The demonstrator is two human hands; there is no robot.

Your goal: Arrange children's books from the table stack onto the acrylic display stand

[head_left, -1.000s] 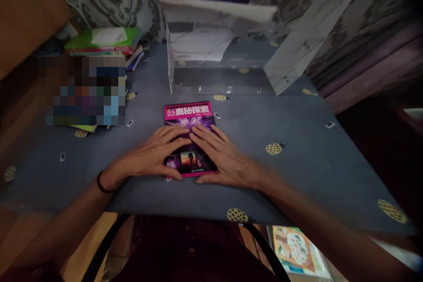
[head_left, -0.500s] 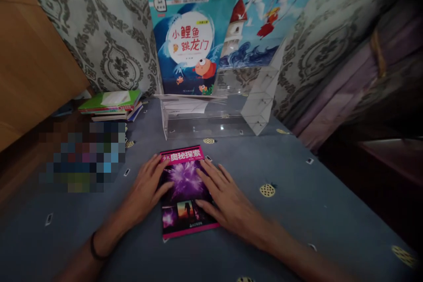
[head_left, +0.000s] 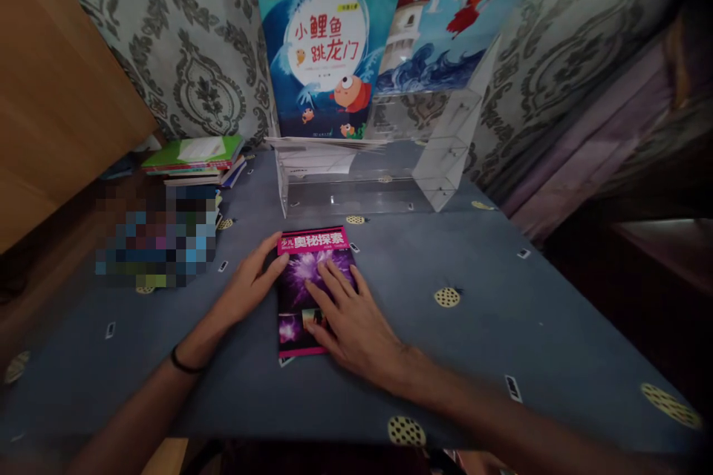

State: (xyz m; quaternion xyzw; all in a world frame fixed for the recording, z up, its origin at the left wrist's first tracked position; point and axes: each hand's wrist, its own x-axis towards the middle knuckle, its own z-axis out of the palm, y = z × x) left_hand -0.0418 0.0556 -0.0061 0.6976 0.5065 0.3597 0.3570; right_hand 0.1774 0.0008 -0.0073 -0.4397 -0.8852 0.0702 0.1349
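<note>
A purple and black book with a pink title band (head_left: 292, 282) lies face up on the cloth-covered table. My right hand (head_left: 359, 330) rests flat on the right part of its cover, fingers stretched and apart. At the book's upper left edge is my left hand (head_left: 250, 286), wearing a dark band on the wrist. Its thumb touches the cover near the corner and its other fingers lie along the edge, apart from the thumb. Beyond the book stands a clear acrylic book rack (head_left: 440, 152) holding a blue fish picture book (head_left: 328, 100) and a castle picture book (head_left: 440, 52).
A pile of books with a green one on top (head_left: 192, 152) sits at the back left. In front of it is a blurred-out stack (head_left: 161, 237). Patterned wallpaper (head_left: 194, 37) rises behind, with a wooden panel (head_left: 61, 89) on the left and a purple curtain (head_left: 601, 141) on the right.
My left hand has shifted from the cover to the book's upper left edge. My right hand has slid left across the cover. The camera view has tilted down.
</note>
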